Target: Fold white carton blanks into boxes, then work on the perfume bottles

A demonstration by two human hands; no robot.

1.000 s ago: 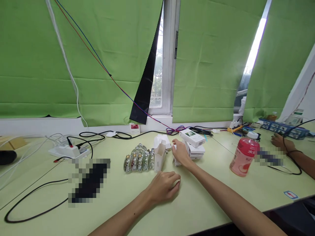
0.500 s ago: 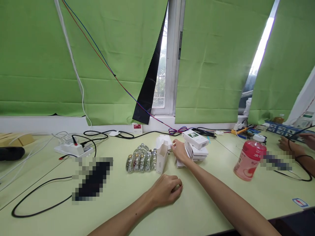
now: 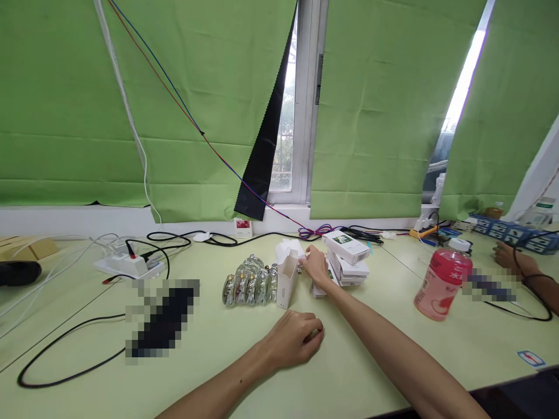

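Note:
My right hand [image 3: 315,267] reaches far over the pale green table [image 3: 227,361], fingers curled at the edge of a stack of small white boxes [image 3: 348,263]. What it pinches I cannot make out. Just left of it stands an open white carton [image 3: 288,278], and beside that a cluster of shiny silver bottles [image 3: 248,284]. My left hand [image 3: 294,342] rests on the table nearer to me, loosely curled into a fist with nothing visible inside.
A pink drink bottle [image 3: 442,283] stands at the right. Another person's hand [image 3: 509,256] lies at the far right near blue boxes [image 3: 510,230]. A white power strip [image 3: 126,265], black cables [image 3: 65,364] and a blurred dark object [image 3: 162,317] lie at the left.
My right hand has shifted slightly left along the box stack toward the open carton. My left hand stays curled in place. The view has moved a little.

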